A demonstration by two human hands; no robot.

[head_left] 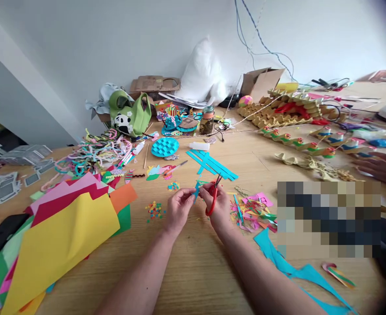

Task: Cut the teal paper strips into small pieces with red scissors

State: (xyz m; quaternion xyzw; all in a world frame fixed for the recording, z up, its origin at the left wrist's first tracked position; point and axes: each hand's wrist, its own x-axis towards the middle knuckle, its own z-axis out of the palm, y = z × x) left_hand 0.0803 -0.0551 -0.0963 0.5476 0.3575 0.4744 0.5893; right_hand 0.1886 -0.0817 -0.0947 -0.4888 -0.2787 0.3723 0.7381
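Observation:
My left hand [179, 209] pinches a small blue paper strip [197, 189] over the middle of the table. Red-handled scissors [212, 205] sit in my right hand [219, 209], their blades pointing up and away, and its fingertips also reach the strip. Just beyond the hands lie several long blue paper strips [212, 162]. A round blue piece with a woven surface [164, 147] rests farther back. Left of my left hand are small coloured paper dots [154, 210], and a little pile of cut blue and yellow bits [173, 186] is above them.
Coloured paper sheets [68, 223] cover the left side, beside a dark phone-like object [2, 236]. Paper scraps [254, 210] and blue offcuts [291, 267] lie to the right. A glass jar [207, 121], a green bag [130, 113] and egg cartons [278, 111] stand behind. Another person's hand [381, 168] is at right.

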